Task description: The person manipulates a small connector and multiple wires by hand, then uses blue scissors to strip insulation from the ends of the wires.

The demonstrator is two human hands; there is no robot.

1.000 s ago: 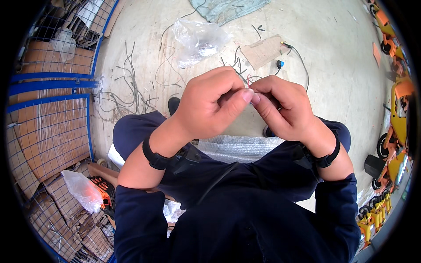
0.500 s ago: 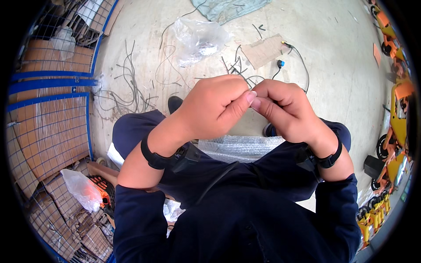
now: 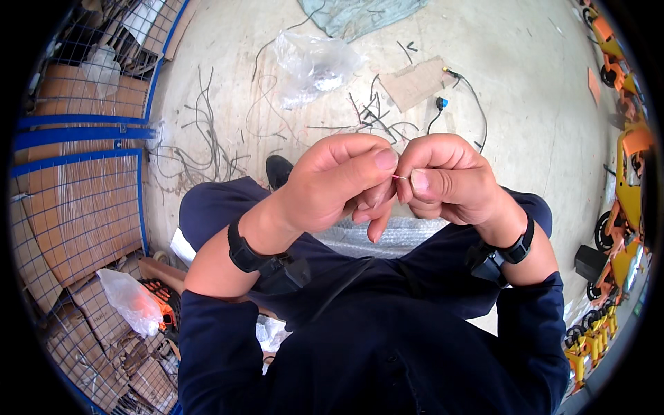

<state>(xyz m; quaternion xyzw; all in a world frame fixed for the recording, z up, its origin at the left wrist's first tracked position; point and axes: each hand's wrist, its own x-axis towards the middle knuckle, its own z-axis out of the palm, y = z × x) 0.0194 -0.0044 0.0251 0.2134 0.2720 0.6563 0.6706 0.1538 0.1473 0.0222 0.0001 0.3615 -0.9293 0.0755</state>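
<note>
Between my hands a thin wire [image 3: 399, 177] shows as a short length, reddish at the left and pale at the right. My left hand [image 3: 339, 181] pinches its reddish part between thumb and forefinger, the other fingers curled below. The pale end goes into the closed thumb and forefinger of my right hand [image 3: 453, 181]. Most of the wire is hidden by the fingers. Both hands are held above my lap, and each wrist wears a black strap with a small black box. Beyond them, several cut pieces of black cable [image 3: 373, 114] lie on the floor.
A clear plastic bag [image 3: 315, 66], a cardboard piece [image 3: 415, 83] and a cable with a blue connector [image 3: 441, 104] lie ahead. Loose wires [image 3: 211, 131] spread at the left beside a blue mesh cage [image 3: 79, 131]. Yellow and orange wheeled items [image 3: 626, 187] line the right.
My hands have turned and come slightly lower, and their fingertips have parted a little. The short reddish wire now shows between them, where the fingers hid it before.
</note>
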